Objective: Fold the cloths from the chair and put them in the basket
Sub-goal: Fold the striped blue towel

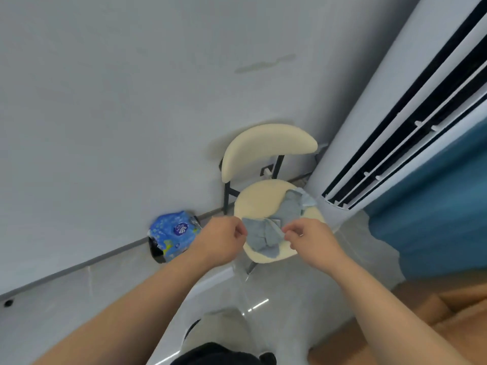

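A cream chair (259, 200) with a round seat and a curved backrest stands against the grey wall. On the front of the seat hangs a grey-blue cloth (263, 237), stretched between my two hands. My left hand (221, 239) pinches its left corner and my right hand (307, 239) pinches its right corner. A second grey-blue cloth (292, 205) lies crumpled on the back right of the seat. No basket is in view.
A blue plastic pack (172, 233) sits on a black object on the floor by the wall, left of the chair. A tall white air conditioner (395, 106) stands right of the chair, next to a blue curtain (434, 219). A brown cardboard box (434, 312) sits lower right.
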